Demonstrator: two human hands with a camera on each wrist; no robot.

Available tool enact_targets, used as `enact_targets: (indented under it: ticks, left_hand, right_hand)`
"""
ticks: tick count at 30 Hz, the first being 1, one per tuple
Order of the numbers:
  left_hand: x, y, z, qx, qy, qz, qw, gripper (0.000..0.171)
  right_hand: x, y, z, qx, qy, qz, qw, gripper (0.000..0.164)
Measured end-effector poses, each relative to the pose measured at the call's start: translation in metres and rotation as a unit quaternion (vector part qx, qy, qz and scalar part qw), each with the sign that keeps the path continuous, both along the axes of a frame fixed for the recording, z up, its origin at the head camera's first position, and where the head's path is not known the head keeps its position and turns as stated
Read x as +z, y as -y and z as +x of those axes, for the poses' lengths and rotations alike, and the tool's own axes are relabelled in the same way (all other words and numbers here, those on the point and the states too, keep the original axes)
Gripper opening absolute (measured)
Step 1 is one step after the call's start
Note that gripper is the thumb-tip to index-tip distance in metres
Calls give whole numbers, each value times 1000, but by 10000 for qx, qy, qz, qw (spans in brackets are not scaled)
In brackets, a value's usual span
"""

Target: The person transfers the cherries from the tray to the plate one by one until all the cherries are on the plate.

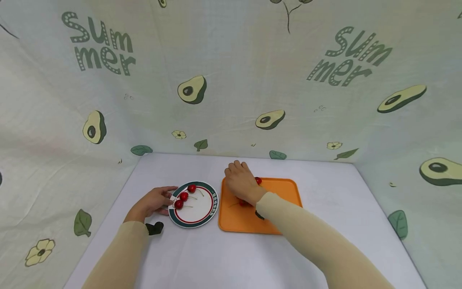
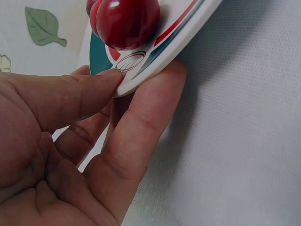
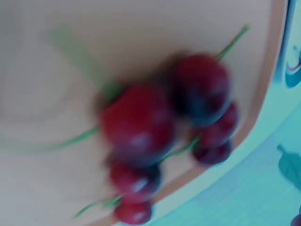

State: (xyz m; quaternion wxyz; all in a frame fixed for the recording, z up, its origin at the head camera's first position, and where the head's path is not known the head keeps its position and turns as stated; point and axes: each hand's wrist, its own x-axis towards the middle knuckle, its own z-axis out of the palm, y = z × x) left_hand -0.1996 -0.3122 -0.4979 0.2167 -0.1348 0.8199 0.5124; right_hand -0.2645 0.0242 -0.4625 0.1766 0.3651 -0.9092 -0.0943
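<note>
Three cherries (image 1: 184, 196) sit along the left side of the plate (image 1: 198, 212), and the left hand (image 1: 155, 200) pinches that rim, thumb on top, near the counter's (image 1: 195, 257) left edge! Just right, an orange tray (image 1: 238, 221) carries more cherries (image 3: 138, 122); over its far left corner, the right hand (image 1: 242, 182), grip impossible to tell!

Plate (image 1: 198, 208) on bench (image 1: 202, 257), left. Tray (image 1: 231, 220) just right of it, small gap between. Three cherries (image 1: 184, 196) in a row on plate's left/back part. More cherries (image 3: 138, 125) clustered on tray, several near its edge. Left fingers (image 2: 148, 117) at plate's left rim. Right fingers (image 1: 236, 166) around tray's back-left corner. Printed cloth (image 1: 231, 60) behind bench.
</note>
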Motion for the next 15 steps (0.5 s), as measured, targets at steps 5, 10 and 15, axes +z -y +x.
enact_targets:
  ticks: [5,10,15]
  left_hand:
    - [1,-2,1,14,-15,3,10000,64]
    - [-1,-1,0,9,2,12,10000,64]
    - [-3,2,0,-4,35,24,10000,64]
  right_hand:
    - [1,-46,-2,42,-149,-24,9999,19]
    - [-1,-93,-3,-160,-85,-130,9998,21]
    - [-8,-123,-3,-370,14,-65,9993,20]
